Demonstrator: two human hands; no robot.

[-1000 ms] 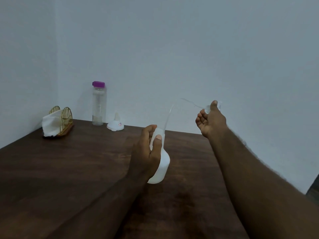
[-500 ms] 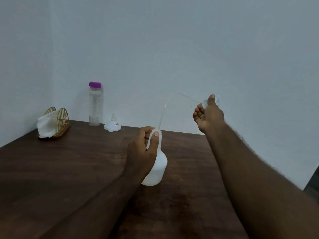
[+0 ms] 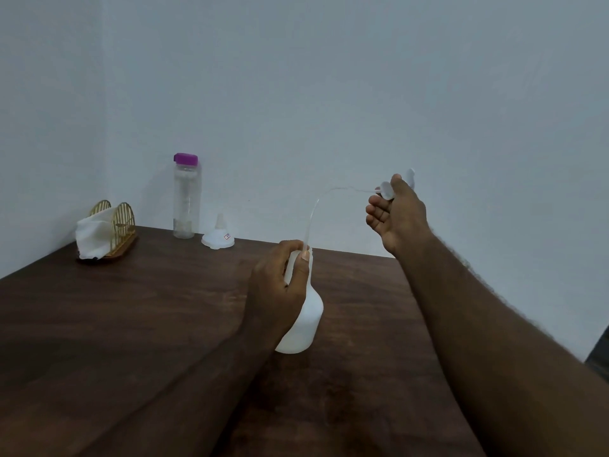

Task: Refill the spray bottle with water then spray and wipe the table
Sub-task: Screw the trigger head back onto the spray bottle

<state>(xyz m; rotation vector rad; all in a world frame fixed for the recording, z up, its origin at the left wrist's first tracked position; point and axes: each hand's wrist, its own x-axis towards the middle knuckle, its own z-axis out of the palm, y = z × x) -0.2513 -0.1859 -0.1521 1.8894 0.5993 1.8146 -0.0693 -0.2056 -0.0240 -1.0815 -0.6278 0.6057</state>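
Note:
A white spray bottle (image 3: 304, 321) stands on the dark wooden table (image 3: 131, 318), tilted slightly, with its top off. My left hand (image 3: 278, 285) grips its neck. My right hand (image 3: 397, 212) is raised to the right and holds the white spray head (image 3: 387, 189). The thin clear dip tube (image 3: 316, 209) curves from the head down into the bottle's mouth. A clear water bottle (image 3: 185, 199) with a purple cap stands at the back against the wall. Beside it a white funnel (image 3: 218, 237) rests upside down.
A gold wire holder with white napkins (image 3: 105, 232) sits at the table's back left corner. Pale walls close off the table at the back and left. The table's right edge runs diagonally under my right forearm.
My right hand has lifted the spray head higher and further right, drawing more of the dip tube out of the bottle. My left hand has kept its hold on the neck.

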